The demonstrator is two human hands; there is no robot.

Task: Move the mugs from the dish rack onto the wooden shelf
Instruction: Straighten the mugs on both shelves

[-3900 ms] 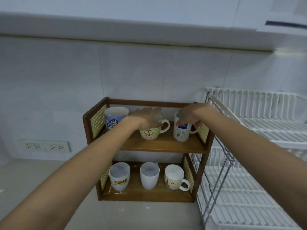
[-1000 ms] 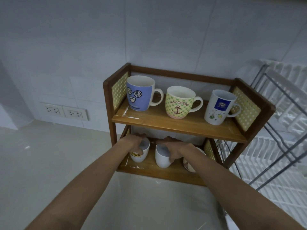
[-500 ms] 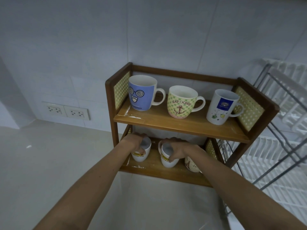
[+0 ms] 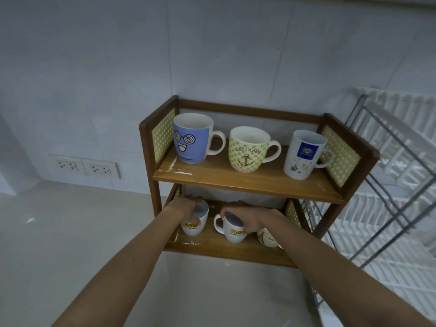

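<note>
The two-tier wooden shelf (image 4: 247, 179) stands against the tiled wall. On its upper board stand a blue face mug (image 4: 192, 138), a green anchor mug (image 4: 247, 149) and a tall white mug (image 4: 303, 154), all upright. On the lower board, my left hand (image 4: 185, 207) grips the rim of a white Jotun mug (image 4: 193, 226). My right hand (image 4: 247, 219) holds a second white Jotun mug (image 4: 232, 230), handle pointing left. A cream patterned mug (image 4: 269, 237) is partly hidden behind my right wrist.
A white wire dish rack (image 4: 387, 197) with a grey metal frame stands directly right of the shelf, with no mugs visible in it. Two wall sockets (image 4: 86, 167) sit low on the wall to the left. The pale countertop (image 4: 70, 244) spreads left and in front.
My right hand has turned the middle white mug so that its handle and yellow label now show on the left. My left hand stays on the left mug. The camera has shifted slightly.
</note>
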